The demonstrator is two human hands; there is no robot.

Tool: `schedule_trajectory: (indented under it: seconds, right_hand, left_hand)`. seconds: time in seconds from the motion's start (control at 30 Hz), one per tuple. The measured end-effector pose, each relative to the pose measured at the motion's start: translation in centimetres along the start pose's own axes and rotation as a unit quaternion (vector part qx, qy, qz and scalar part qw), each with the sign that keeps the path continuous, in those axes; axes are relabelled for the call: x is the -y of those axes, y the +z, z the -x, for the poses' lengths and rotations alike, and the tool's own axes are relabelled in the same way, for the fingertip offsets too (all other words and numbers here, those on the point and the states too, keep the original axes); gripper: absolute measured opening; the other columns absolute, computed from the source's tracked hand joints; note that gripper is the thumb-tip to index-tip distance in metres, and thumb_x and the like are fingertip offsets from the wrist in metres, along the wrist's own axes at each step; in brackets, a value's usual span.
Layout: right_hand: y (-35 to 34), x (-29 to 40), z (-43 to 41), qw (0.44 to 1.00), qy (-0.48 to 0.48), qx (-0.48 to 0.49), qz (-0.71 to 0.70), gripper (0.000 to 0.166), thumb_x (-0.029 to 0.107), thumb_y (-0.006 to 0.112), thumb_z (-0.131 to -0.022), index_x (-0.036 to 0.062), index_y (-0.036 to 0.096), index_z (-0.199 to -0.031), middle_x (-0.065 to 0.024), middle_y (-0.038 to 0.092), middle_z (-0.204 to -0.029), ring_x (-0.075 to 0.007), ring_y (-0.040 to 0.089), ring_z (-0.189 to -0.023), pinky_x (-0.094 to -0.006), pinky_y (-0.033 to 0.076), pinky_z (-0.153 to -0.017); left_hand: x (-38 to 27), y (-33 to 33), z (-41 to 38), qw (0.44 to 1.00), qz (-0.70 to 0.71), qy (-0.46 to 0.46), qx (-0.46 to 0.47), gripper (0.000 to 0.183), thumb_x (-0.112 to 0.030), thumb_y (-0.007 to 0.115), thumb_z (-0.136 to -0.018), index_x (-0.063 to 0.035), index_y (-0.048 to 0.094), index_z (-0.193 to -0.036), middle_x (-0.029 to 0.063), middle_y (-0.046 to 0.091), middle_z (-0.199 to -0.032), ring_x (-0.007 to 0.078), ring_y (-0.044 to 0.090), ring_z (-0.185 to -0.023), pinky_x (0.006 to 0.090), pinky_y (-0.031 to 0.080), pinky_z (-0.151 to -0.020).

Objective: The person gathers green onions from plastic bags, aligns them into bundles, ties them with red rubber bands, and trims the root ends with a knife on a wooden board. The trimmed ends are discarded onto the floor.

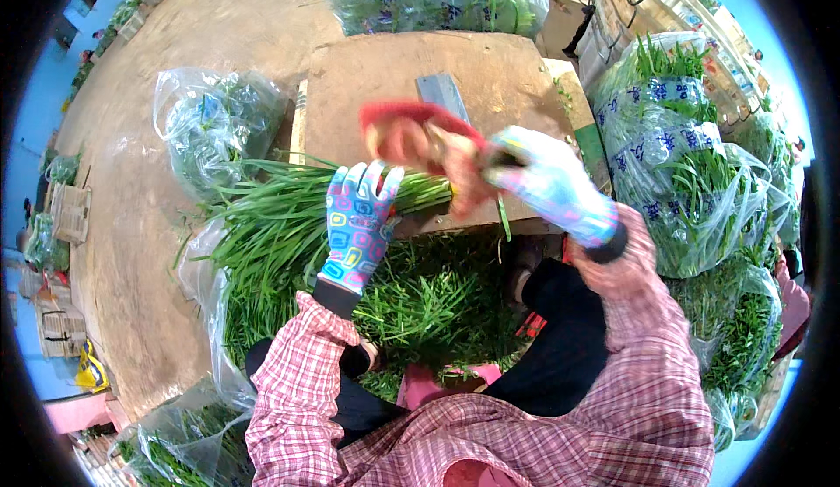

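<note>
My left hand (357,231), in a patterned glove, rests over a bunch of long green leafy stalks (282,208) lying across the near left part of a wooden board (367,60). My right hand (548,172), in a matching glove, grips a red and tan cloth (423,139), blurred by motion, above the stalk ends. A flat metal blade (443,93) lies on the board, partly hidden by the cloth. Loose green leaves (426,310) lie in a heap below the board, between the person's legs.
Plastic bags of greens stand beyond the board (436,1), at its left (216,126) and along the right (669,172). A wire rack (630,1) is at the upper right. Another bag (190,441) sits at the lower left.
</note>
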State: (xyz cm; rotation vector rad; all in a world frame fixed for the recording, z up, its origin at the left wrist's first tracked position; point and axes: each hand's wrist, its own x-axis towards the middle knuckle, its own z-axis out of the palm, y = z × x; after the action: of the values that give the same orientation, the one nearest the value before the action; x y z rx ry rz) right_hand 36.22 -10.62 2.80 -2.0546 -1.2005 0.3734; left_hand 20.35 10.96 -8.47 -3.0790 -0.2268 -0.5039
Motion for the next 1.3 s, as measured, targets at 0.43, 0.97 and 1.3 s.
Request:
schedule_trajectory:
  seconds: [0.43,0.97,1.3]
  right_hand:
    - [4.6,-3.7,-5.3,0.978,0.047,-0.043,-0.199,0.017,0.018,0.062,-0.080,0.0081,0.068,-0.093,-0.0106,0.066,-0.089,-0.0303,0.064,-0.084,-0.0366,0.051,-0.073]
    - [9.5,-7.2,-5.2,0.984,-0.165,-0.028,0.053,0.018,0.012,0.060,-0.081,0.0087,0.066,-0.097,-0.0093,0.064,-0.094,-0.0275,0.062,-0.092,-0.0363,0.050,-0.078]
    - [10.4,-7.5,-6.5,0.990,0.092,-0.074,0.076,0.035,0.037,0.066,-0.078,0.0071,0.067,-0.096,-0.0179,0.067,-0.092,-0.0346,0.064,-0.088,-0.0413,0.051,-0.079]
  left_hand:
    - [0.2,-1.0,-0.5,0.999,0.039,0.026,-0.008,0.069,-0.028,0.076,-0.060,-0.0173,0.055,-0.125,0.0089,0.051,-0.125,0.0286,0.046,-0.116,0.0446,0.034,-0.102]
    - [0.3,-0.5,-0.8,0.999,0.034,0.024,-0.003,0.073,-0.024,0.078,-0.059,-0.0188,0.052,-0.127,0.0080,0.051,-0.127,0.0285,0.046,-0.116,0.0443,0.035,-0.100]
    - [0.2,-0.3,-0.5,1.000,0.020,0.013,-0.014,0.077,-0.021,0.079,-0.058,-0.0204,0.050,-0.130,0.0072,0.049,-0.128,0.0284,0.044,-0.119,0.0450,0.032,-0.103]
